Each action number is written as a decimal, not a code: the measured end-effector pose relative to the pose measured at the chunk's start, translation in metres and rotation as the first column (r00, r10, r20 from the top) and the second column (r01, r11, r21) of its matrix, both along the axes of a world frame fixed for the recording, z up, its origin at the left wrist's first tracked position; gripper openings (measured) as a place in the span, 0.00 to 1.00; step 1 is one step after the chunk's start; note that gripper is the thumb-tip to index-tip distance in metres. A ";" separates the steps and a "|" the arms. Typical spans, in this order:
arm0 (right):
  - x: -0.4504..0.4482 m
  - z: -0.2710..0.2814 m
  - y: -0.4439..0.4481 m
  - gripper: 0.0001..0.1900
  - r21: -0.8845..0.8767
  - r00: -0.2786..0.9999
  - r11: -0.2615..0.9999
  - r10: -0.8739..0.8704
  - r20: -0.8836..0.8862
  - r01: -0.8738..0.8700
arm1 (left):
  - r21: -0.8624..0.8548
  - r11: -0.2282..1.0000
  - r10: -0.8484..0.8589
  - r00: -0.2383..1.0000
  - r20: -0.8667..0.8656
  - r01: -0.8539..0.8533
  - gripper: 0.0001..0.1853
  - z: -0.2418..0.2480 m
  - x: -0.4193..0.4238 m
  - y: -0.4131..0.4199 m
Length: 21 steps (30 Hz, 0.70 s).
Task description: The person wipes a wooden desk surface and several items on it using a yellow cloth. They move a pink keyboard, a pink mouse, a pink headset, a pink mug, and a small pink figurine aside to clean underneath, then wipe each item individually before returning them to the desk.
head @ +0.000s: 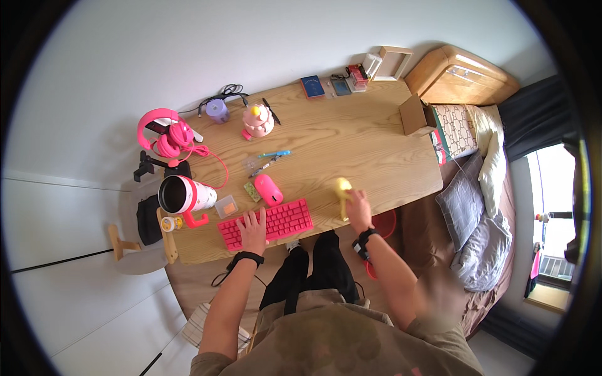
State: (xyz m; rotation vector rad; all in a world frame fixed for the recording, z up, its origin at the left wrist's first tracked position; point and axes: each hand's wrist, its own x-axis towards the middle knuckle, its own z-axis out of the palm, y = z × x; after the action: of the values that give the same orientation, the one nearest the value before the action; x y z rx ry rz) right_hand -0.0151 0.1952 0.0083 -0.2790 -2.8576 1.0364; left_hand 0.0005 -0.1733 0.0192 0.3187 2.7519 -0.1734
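My left hand (254,234) rests on a pink keyboard (289,221) near the desk's front edge, fingers spread and holding nothing. A pink mouse (268,190) lies just behind the keyboard, beside a small green patterned packet (252,191). Further right, my right hand (359,209) grips a yellow object (343,186), partly hidden by the fingers and too blurred to name exactly. It touches or hovers close over the wooden desk (348,145); which of the two I cannot tell. Left of the keyboard is a small clear case (226,207) with something orange inside.
A large tumbler (203,194) and pink headphones (169,136) stand at the left. Pens (274,154) lie mid-desk, behind them a pink cake-shaped item (258,121) and a purple jar (217,111). An open cardboard box (416,116) sits at the right edge; below is a red bin (384,224).
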 end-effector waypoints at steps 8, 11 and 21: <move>0.002 -0.016 0.060 0.25 0.284 0.976 0.953 -0.152 0.156 0.103 | 0.053 0.990 -0.133 0.991 0.007 0.133 0.69 0.013 -0.017 0.002; 0.017 -0.023 0.015 0.26 0.378 0.973 0.924 -0.138 0.183 0.060 | 0.093 0.989 -0.121 0.992 0.037 0.117 0.69 0.019 -0.020 -0.002; 0.048 0.011 -0.056 0.19 -0.007 0.953 0.977 0.211 0.219 -0.214 | 0.178 0.981 -0.100 0.983 0.157 0.071 0.65 0.030 -0.033 -0.001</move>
State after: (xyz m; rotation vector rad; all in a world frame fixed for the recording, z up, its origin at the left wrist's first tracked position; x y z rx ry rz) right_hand 0.0327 0.1397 0.0189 -0.0888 -3.1505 1.0768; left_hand -0.0327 -0.1747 0.0493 0.4759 2.5949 0.0674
